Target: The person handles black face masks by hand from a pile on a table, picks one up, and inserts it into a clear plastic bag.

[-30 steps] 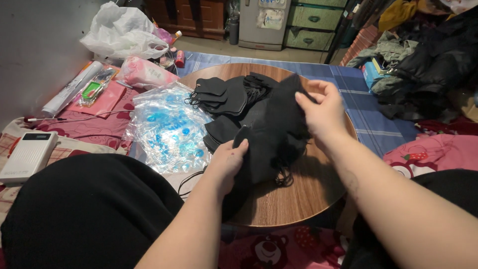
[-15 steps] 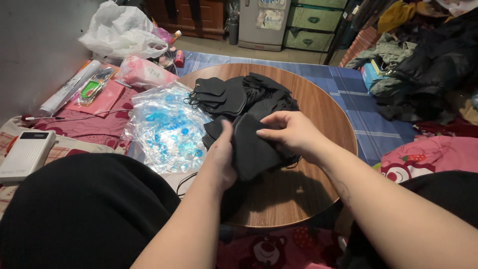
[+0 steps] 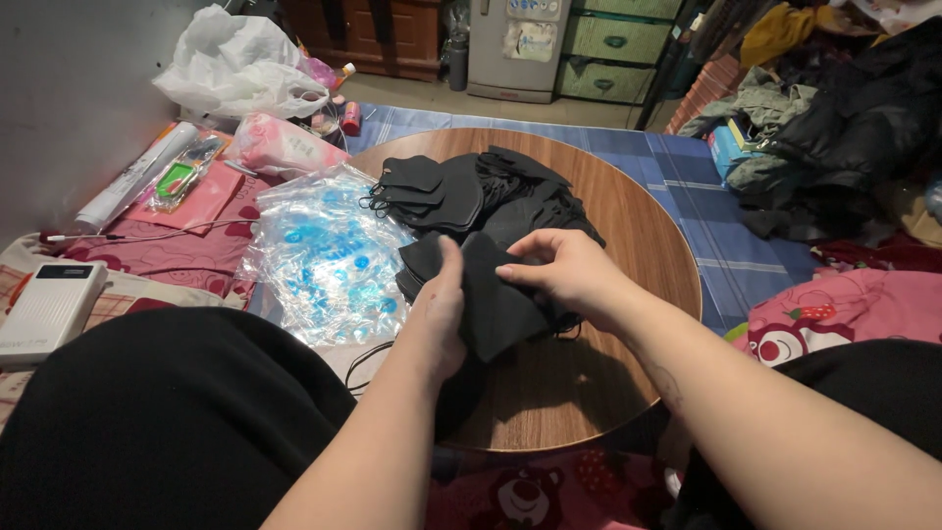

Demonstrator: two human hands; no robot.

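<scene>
- The left hand (image 3: pixel 437 319) and right hand (image 3: pixel 564 270) have closed in together over the near part of the round wooden bench (image 3: pixel 638 245), both pinching one black face mask (image 3: pixel 496 299); a second ago the right hand was lifted further out
- That mask now lies low and flat between the fingers, seemingly being smoothed or folded
- Just beyond sits the pile of black masks (image 3: pixel 471 191)
- Left of it, clear plastic bags (image 3: pixel 324 260) with blue print spill over the bench edge

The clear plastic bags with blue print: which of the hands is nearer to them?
Left. The left hand is just right of the clear plastic bags, by their edge; the right hand is farther right, over the round wooden table.
</scene>
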